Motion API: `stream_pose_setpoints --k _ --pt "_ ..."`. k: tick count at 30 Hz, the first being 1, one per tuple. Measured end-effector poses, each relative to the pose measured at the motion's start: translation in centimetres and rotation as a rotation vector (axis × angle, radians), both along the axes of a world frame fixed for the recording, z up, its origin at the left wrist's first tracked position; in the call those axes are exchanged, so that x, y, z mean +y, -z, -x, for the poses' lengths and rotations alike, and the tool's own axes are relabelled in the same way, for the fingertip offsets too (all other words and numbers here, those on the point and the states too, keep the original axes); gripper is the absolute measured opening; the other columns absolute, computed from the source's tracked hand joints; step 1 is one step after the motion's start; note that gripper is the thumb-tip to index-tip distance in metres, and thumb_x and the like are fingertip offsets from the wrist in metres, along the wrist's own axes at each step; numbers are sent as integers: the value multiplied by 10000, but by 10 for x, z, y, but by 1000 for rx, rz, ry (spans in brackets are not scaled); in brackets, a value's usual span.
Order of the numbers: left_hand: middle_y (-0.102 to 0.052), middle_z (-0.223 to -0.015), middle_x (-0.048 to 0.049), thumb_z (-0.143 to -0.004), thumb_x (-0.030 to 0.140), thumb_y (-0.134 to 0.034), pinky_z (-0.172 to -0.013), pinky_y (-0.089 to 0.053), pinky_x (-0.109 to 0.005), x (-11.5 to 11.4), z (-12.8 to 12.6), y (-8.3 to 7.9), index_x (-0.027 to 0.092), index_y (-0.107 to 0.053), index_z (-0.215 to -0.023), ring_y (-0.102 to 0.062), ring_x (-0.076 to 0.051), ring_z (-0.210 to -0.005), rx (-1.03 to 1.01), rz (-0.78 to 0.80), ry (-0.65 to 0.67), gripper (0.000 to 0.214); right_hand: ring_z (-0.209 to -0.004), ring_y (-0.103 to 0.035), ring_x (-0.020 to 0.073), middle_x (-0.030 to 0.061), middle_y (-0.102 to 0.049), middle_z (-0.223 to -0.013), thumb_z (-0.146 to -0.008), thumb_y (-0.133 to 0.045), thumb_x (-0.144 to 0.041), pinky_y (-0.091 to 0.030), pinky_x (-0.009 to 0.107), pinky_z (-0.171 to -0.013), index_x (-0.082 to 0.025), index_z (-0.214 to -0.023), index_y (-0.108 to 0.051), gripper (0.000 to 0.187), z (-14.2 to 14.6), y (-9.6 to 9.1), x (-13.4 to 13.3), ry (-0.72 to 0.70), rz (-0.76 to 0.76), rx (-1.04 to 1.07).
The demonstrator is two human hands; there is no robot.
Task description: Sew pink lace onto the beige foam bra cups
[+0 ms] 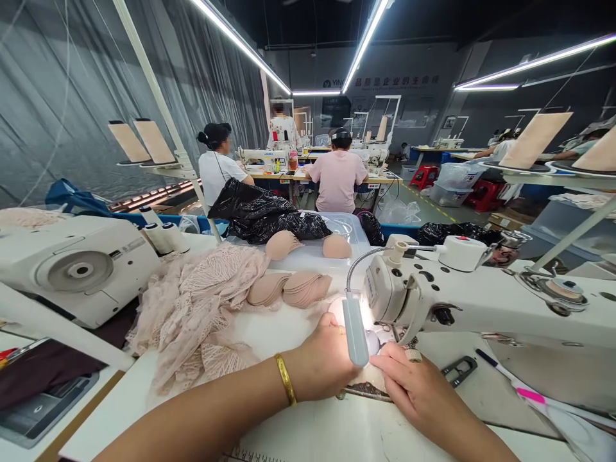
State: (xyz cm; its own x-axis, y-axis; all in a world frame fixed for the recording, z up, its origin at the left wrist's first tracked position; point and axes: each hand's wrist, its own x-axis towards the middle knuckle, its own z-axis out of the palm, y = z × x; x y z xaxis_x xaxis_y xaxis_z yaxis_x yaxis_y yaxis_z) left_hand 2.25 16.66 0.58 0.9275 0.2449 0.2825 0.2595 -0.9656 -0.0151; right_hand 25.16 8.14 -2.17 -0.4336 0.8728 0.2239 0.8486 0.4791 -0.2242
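My left hand [325, 359], with a gold bangle at the wrist, is closed on a pale pink bra cup [338, 310] beside the needle area of a white sewing machine [462, 282]. A grey clip-on lamp [356, 333] on a bendy neck hides part of its fingers. From the right, my right hand [409, 378] pinches the near edge of the same work, where pale lace [373, 377] shows. The needle and the exact stitching spot are hidden. Left of my hands lie stacked beige bra cups [305, 289] and a heap of pale pink lace fabric [202, 308].
Two more cups [337, 246] rest on a clear plastic bin lid [356, 224] behind. Black thread snips [459, 370] and a pen-like tool [495, 366] lie right of my right hand. A second machine [81, 263] stands left. Co-workers [339, 173] sit ahead.
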Motion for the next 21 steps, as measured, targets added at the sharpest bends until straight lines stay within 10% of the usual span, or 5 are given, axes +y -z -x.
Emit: stream_pose_setpoints --k 13,21 --pt "-675 -849 -11 -879 115 -632 -801 -324 -398 45 -4 -4 181 -592 -759 -608 -195 -791 72 41 -40 142 -691 -629 211 16 -622 -824 -1040 -352 -173 -536 327 -585 -270 -1110 -621 294 5 14 8 74 -50 15" --pt "-716 -950 -7 -985 333 -653 -799 -389 -394 -76 68 -5 212 -624 -925 -626 -196 -827 104 29 -82 138 -898 -777 267 66 -772 -1086 -1002 -506 -246 -625 399 -734 -318 -1225 -624 263 -12 40 7 -52 -356 119"
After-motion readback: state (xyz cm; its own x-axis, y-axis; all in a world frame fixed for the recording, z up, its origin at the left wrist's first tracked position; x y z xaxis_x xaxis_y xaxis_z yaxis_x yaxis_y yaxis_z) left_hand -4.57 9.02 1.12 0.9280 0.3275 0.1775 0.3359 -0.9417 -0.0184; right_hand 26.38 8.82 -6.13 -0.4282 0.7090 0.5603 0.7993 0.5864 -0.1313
